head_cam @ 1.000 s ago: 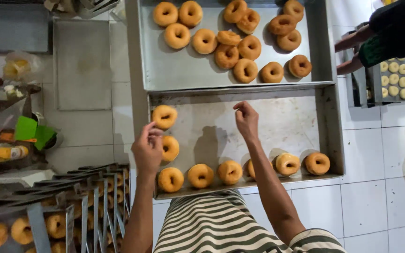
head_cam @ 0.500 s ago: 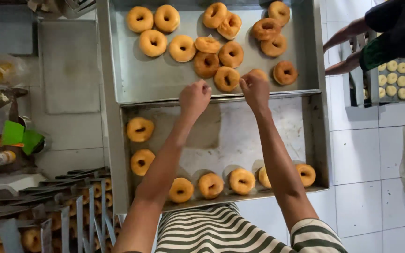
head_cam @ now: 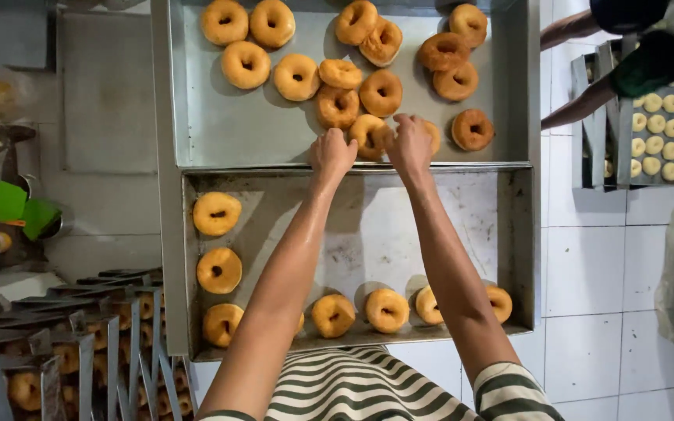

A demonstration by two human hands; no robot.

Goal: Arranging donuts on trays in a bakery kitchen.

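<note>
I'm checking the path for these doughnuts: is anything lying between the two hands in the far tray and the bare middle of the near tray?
Nothing visible. Left hand and right hand sit at a doughnut beside the rim; the near tray is bare there.

Your left hand (head_cam: 331,153) and right hand (head_cam: 409,145) reach side by side into the far metal tray (head_cam: 196,117), fingers closing on a golden ring doughnut (head_cam: 370,134) at its near edge. More golden-brown ring doughnuts (head_cam: 296,76) lie just beyond your fingertips. Beneath your forearms sits the near flour-dusted metal tray (head_cam: 462,218), with a row of doughnuts (head_cam: 386,309) along its front edge, well behind your fingers. To the right, another person's arms (head_cam: 579,101) work over a rack of small pale dough rounds (head_cam: 657,125).
</note>
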